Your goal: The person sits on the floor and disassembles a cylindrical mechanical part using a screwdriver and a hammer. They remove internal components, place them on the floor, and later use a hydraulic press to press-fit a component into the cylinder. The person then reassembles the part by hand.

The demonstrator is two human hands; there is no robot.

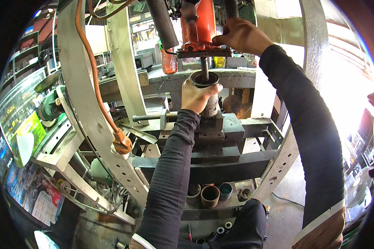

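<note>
My left hand [199,96] is wrapped round an upright metal cylinder [212,108] standing on dark blocks in a press frame. From above, a steel rod [205,68] reaches down into the cylinder's open dark mouth. It comes from under the orange press head [204,25], which has a flat plate [205,53] at its bottom. My right hand [246,36] is curled at the right side of this head, below a dark post [231,7]. Its thumb lies near the plate, and its other fingers are partly hidden, so what they grip is unclear.
Pale steel uprights [85,91] flank the press, with an orange cable and plug [122,143] on the left one. A clamp screw [153,117] juts left beside the blocks. Below the dark crossbeam [212,165] stand several round sleeves [210,196]. A green grinder [50,106] is at left.
</note>
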